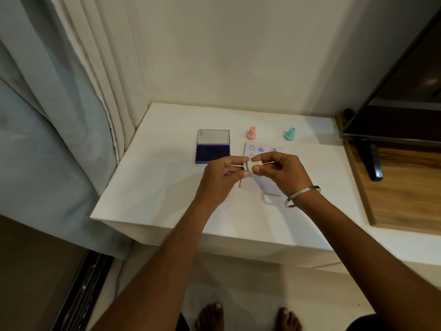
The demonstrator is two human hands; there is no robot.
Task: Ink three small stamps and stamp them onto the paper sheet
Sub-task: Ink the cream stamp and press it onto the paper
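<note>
Both hands meet above the paper sheet on the white table. My right hand pinches a small white stamp held sideways, its inked blue rim facing left. My left hand pinches that same end with thumb and fingertips. Several blue prints, including a heart, show on the sheet's far part. A pink stamp and a teal stamp stand upright behind the sheet. The purple ink pad lies open to the left, lid tipped back.
Curtains hang at the left beside the wall corner. A dark screen on a black foot stands on a wooden surface at the right. A metal bangle circles my right wrist. My bare feet show on the floor below the table edge.
</note>
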